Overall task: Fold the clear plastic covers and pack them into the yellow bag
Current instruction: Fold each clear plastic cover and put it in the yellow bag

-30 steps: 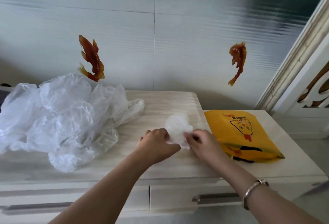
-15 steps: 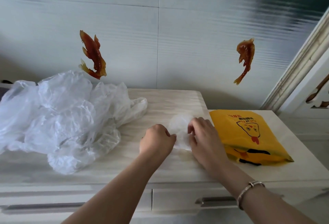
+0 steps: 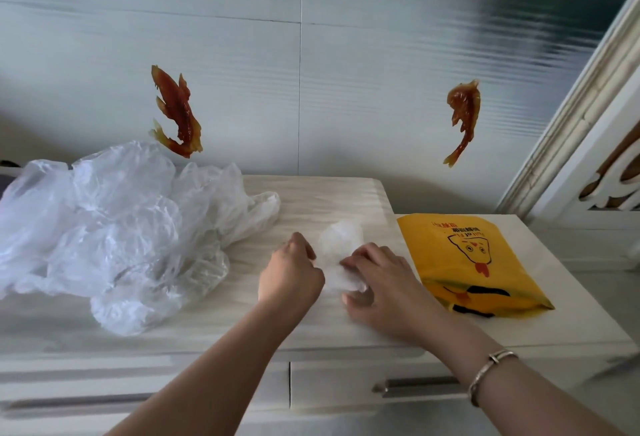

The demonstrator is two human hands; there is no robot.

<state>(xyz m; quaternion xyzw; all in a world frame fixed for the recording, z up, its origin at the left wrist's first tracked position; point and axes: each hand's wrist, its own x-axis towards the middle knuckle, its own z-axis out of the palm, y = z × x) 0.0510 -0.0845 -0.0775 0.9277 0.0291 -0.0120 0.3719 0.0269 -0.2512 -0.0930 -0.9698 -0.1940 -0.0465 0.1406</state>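
While both forearms reach in from the bottom edge, the right wrist carries a thin metal bracelet (image 3: 491, 374), and below the arms run the cabinet's drawer fronts, one with a dark bar handle (image 3: 417, 384). On the pale wood-grain cabinet top (image 3: 311, 203) the two hands meet over a small, partly folded clear plastic cover (image 3: 341, 245). The left hand (image 3: 289, 274) has its fingers curled in against the cover's left edge, gripping the plastic. The right hand (image 3: 382, 283) lies over the cover's right and near side, its fingers bent onto the film and the thumb tucked against the crumpled near corner, pinching it; the far part of the cover sticks out between and beyond the two hands, flat on the wood.

Just right of the right hand, the yellow bag (image 3: 464, 262) lies flat on a lower white surface (image 3: 554, 297) beside the cabinet top, its printed cartoon face turned up and its near end bulging a little. To the left, well apart from the hands, a large loose heap of clear plastic covers (image 3: 114, 227) sits crumpled on the cabinet top, reaching back to the wall.

Farther back, the pale panelled wall (image 3: 346, 89) bears two reddish-orange fish decorations, one (image 3: 176, 113) above the heap and one (image 3: 464, 117) above the bag. A white moulded door frame (image 3: 581, 117) rises at the right.
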